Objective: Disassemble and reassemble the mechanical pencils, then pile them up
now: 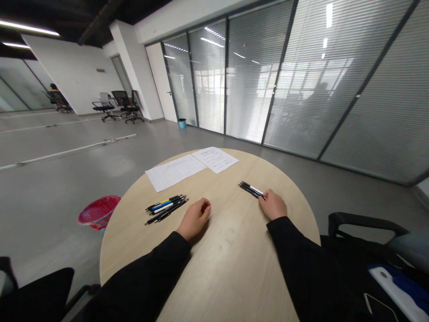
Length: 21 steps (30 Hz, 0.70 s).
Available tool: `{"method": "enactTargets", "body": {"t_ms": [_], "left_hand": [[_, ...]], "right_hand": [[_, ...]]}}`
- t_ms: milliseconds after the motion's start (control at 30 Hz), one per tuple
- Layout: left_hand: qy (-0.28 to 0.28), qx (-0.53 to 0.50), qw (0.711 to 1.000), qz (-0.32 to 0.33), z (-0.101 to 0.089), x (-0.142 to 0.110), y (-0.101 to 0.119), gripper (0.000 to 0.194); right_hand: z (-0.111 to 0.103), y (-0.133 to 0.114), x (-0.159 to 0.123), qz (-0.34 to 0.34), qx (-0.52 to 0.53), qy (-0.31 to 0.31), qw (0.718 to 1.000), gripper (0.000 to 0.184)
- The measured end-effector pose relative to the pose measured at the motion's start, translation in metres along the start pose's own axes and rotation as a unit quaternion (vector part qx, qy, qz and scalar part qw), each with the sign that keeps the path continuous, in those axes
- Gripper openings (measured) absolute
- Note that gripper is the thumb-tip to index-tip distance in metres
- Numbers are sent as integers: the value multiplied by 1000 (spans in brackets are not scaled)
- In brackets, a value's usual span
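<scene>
Left hand: clenching loosely, holding nothing visible, beside pen pile
Right hand: pinching pen bundle, likely keeping it aligned

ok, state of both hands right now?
Left hand: loosely curled, nothing visible in it; can't tell if fully closed.
Right hand: closed on near ends of the right-side pens.

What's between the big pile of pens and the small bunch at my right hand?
Your left hand, near the big pile; beyond it, the tabletop is bare up to the small bunch, as the head view shows.
</scene>
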<state>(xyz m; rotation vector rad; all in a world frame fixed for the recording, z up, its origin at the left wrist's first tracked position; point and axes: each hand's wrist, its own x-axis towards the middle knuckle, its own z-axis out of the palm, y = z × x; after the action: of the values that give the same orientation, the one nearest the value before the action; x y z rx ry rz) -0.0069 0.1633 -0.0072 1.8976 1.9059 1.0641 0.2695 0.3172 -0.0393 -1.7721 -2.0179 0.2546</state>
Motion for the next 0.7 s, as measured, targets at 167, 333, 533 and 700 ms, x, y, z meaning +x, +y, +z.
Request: {"method": "enactTargets", "body": {"t_ms": [167, 333, 533, 700], "left_hand": [[10, 201, 979, 22, -23, 5, -22, 19], [23, 342, 939, -19, -45, 7, -39, 18], [-14, 424, 905, -44, -49, 6, -43, 18], [-27, 433, 900, -51, -47, 8, -42, 19]], "right_hand": [[0, -9, -4, -18, 10, 11, 1000, 12], [2, -20, -11, -65, 23, 13, 998, 13], [3, -27, -17, -106, 20, 14, 994, 12], [5, -30, -18, -129, 23, 10, 991, 14]]}}
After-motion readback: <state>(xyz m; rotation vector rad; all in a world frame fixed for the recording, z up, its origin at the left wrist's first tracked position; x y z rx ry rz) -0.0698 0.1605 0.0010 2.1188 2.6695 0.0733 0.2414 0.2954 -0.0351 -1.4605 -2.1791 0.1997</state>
